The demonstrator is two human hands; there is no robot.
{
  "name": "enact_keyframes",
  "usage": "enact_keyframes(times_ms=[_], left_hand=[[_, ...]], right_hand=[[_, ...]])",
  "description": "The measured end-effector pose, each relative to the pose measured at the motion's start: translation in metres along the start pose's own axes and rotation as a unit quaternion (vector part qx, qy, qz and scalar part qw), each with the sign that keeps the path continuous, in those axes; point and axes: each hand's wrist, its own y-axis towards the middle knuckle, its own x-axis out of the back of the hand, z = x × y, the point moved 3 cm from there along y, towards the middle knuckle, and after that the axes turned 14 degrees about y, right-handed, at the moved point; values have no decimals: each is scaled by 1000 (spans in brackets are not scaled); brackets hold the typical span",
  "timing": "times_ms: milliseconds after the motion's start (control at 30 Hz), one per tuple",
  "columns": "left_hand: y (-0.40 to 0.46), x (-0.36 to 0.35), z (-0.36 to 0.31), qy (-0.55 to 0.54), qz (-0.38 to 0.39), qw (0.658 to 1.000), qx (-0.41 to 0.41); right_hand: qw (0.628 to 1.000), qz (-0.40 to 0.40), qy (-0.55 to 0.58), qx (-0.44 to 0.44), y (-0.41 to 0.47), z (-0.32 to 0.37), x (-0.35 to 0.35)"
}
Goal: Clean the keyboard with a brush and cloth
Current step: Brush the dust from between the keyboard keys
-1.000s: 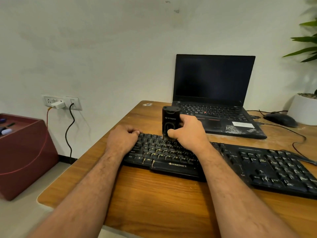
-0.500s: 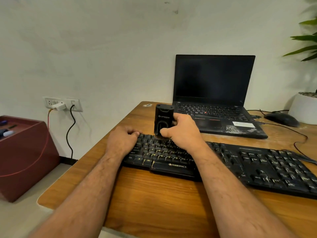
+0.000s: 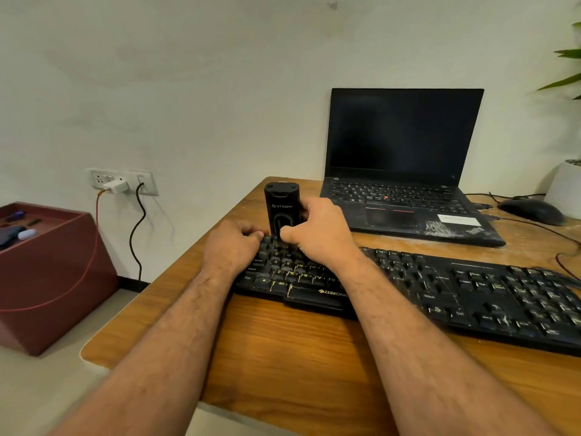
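Observation:
A long black keyboard (image 3: 471, 287) lies across the wooden desk (image 3: 283, 357). My right hand (image 3: 317, 231) grips an upright black brush tool (image 3: 281, 209), its lower end pressed on the top-left keys. My left hand (image 3: 234, 243) rests curled on the keyboard's left end, fingers touching the keys beside the tool. No cloth is visible.
An open black laptop (image 3: 405, 171) stands behind the keyboard. A black mouse (image 3: 531, 210) and cables lie at the back right, by a white plant pot (image 3: 566, 187). A maroon box (image 3: 47, 272) sits on the floor left, under wall sockets (image 3: 121, 182).
My right hand has slid the brush tool leftward along the top rows of keys, toward my left hand. The left hand has stayed on the keyboard's left end.

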Motion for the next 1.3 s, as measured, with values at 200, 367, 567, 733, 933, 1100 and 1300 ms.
enact_keyframes(times_ms=[200,367,567,733,933,1100,1300], left_hand=[[1,0,0,5,-1,1000,-1],[1,1,0,1,-4,1000,0],[0,1,0,1,0,1000,-2],[0,1,-1,5,-1,1000,-3],[1,1,-1,5,-4,1000,-5],[0,1,0,1,1,1000,-1],[-1,2,-2,6,2,1000,1]], right_hand=[[1000,-8,-19,-3,0,-2,-2],[999,35,13,-9,-3,-2,0],[999,23,22,-12,-6,0,1],[999,30,11,-16,-9,-2,2],[999,50,7,-6,-14,1,6],[1000,14,5,-6,-15,3,8],[1000,2,-16,-19,-17,5,1]])
